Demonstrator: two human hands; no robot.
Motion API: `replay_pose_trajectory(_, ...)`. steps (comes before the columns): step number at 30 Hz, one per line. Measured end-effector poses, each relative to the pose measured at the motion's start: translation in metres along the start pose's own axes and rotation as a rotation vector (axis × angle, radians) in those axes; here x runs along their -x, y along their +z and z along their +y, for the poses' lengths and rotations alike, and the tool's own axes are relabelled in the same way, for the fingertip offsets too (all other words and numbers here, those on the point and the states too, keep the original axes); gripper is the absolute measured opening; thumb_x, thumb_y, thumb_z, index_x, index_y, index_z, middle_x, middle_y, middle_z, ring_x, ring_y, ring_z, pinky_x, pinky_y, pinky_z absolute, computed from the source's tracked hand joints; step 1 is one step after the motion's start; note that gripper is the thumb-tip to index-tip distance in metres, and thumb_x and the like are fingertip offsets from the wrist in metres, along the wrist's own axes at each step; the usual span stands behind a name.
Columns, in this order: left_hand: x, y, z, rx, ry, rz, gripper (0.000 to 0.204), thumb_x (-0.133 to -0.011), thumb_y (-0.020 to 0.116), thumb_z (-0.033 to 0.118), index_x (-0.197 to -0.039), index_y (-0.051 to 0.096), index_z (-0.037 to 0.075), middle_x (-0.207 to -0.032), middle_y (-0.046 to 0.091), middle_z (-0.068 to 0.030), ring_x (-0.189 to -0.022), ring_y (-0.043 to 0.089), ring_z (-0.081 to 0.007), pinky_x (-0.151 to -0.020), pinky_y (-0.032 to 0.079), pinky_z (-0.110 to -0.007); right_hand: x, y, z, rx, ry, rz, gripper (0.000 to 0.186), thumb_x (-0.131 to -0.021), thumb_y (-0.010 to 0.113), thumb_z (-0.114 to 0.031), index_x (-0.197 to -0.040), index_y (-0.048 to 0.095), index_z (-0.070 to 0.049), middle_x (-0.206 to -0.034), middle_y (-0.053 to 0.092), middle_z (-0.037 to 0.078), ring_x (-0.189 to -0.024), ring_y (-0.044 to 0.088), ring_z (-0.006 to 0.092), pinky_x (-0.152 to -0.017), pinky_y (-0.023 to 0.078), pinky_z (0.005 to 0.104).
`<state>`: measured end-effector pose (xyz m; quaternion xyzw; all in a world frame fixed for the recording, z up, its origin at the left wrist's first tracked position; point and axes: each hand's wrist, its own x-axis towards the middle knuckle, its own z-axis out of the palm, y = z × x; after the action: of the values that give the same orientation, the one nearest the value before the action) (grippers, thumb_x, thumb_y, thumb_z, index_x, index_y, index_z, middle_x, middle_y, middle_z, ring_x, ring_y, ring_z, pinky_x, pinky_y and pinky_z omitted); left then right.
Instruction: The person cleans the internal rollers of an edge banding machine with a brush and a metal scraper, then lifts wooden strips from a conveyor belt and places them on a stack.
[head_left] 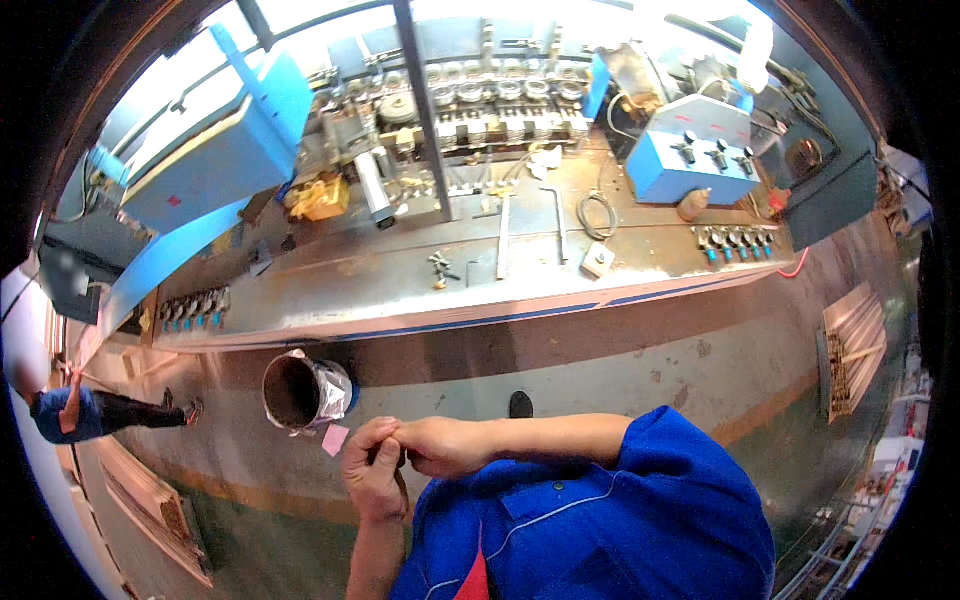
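The bare left hand (373,472) and bare right hand (441,447) meet at curled fingers, perhaps pinching something tiny; I can't tell if anything's inside. Just left of them lies a flat pink square (335,440), then a round silver-wrapped bucket (332,388), maybe kept near for scraps.

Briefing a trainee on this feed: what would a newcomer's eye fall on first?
Probably the bright blue jacket at the bottom, left hand and right hand meeting at its upper left. Next, the silver-wrapped bin on the floor beyond and left of them. Then the long metal worktop farther up, a blue control box on its right.
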<state>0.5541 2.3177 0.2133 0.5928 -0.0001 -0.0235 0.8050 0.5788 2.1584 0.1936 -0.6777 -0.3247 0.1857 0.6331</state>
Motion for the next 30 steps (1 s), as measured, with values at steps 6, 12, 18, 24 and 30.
replay_pose_trajectory(6,0.005,0.054,-0.013,0.073,-0.200,0.064,0.007,-0.097,0.059,0.009,-0.095,0.061,0.002,-0.095,0.064,-0.0093,-0.088,0.060,-0.0172,-0.081,0.050,-0.031,0.045,-0.012,0.004,0.306,-0.081,0.093,0.031,-0.075,0.060,-0.002,-0.105,0.052,-0.001,-0.096,0.060,0.024,-0.090,0.059,0.0439,-0.077,0.048,0.0514)
replay_pose_trajectory(12,0.007,0.069,-0.028,0.175,-0.417,0.156,0.020,-0.100,0.049,0.018,-0.087,0.058,0.004,-0.078,0.063,-0.0103,-0.077,0.066,-0.0251,-0.072,0.054,-0.037,0.085,-0.035,0.008,0.265,-0.265,0.045,0.021,-0.082,0.063,-0.010,-0.100,0.053,-0.004,-0.095,0.060,0.019,-0.091,0.060,0.0406,-0.078,0.048,0.0492)
replay_pose_trajectory(18,0.037,0.027,-0.036,0.119,-0.495,0.131,0.036,-0.102,0.045,0.024,-0.070,0.050,0.008,-0.060,0.047,-0.0056,-0.063,0.055,-0.0232,-0.071,0.053,-0.042,0.117,-0.044,0.011,0.311,0.065,-0.050,0.020,-0.095,0.058,-0.027,-0.095,0.058,-0.007,-0.089,0.062,0.014,-0.087,0.062,0.0361,-0.075,0.050,0.0466)
replay_pose_trajectory(24,0.087,0.002,-0.043,0.066,-0.511,0.330,0.025,-0.100,0.055,0.021,-0.085,0.062,0.001,-0.071,0.062,-0.0105,-0.071,0.063,-0.0236,-0.074,0.055,-0.040,0.115,-0.012,0.020,0.330,0.118,-0.111,0.021,-0.096,0.056,-0.028,-0.092,0.060,-0.007,-0.088,0.064,0.015,-0.087,0.062,0.0378,-0.075,0.050,0.0464)
replay_pose_trajectory(30,0.147,-0.069,-0.038,-0.024,-0.355,0.431,0.011,-0.093,0.065,0.008,-0.096,0.069,-0.002,-0.086,0.070,-0.0132,-0.081,0.067,-0.0202,-0.075,0.054,-0.033,0.081,0.054,0.017,0.413,0.139,-0.215,0.021,-0.094,0.058,-0.027,-0.094,0.062,-0.007,-0.086,0.064,0.016,-0.084,0.063,0.0384,-0.073,0.051,0.0462)
